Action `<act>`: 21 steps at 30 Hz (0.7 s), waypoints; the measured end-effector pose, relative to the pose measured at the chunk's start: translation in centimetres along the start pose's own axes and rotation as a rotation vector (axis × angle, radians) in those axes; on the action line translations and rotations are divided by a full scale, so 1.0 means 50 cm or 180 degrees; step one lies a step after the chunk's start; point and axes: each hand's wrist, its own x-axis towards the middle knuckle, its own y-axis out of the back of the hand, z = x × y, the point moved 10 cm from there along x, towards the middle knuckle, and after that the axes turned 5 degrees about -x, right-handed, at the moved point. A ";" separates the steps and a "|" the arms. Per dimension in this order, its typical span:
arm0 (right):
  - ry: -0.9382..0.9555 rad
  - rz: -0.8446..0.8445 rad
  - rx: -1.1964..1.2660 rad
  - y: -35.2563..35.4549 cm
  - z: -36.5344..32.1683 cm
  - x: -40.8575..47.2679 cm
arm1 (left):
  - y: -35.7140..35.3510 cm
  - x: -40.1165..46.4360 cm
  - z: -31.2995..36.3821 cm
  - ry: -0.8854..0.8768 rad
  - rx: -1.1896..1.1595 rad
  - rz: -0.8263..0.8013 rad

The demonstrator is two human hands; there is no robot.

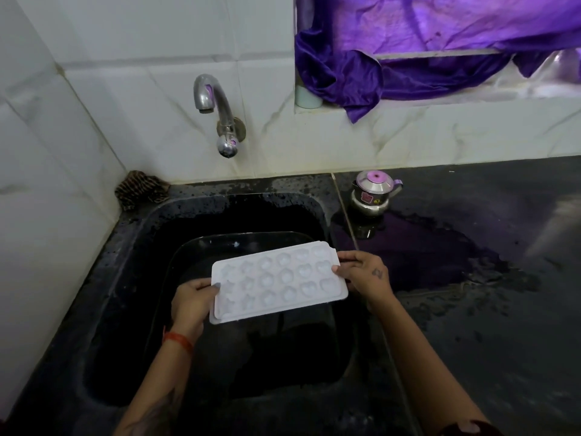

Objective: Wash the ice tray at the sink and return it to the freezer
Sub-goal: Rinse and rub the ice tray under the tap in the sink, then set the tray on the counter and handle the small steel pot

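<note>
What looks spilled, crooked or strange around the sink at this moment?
Water lies in a wide puddle on the black counter right of the sink, near the small steel kettle. The purple cloth hangs crumpled over the window ledge. The ice tray, held at both ends by the left hand and right hand, is tilted.

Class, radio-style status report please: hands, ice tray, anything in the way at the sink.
Both hands, left and right, gripping the ice tray by its short ends. Tray held over the sink, cavities up. Tap shows no water running. Nothing blocking.
</note>
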 end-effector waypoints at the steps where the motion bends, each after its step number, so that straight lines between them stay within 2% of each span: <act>1: 0.0006 -0.0004 0.0031 0.022 0.002 0.002 | -0.015 -0.008 0.005 -0.0017 -0.0025 -0.0018; 6: 0.0038 -0.0010 0.0197 0.147 0.015 0.013 | -0.115 -0.075 0.038 -0.0127 -0.0139 -0.0129; 12: -0.0058 0.0260 0.0320 0.316 0.067 0.030 | -0.270 -0.169 0.076 -0.0301 -0.0166 -0.0385; 21: -0.0284 0.0610 0.0150 0.490 0.181 0.050 | -0.436 -0.252 0.068 -0.0215 -0.0014 -0.0712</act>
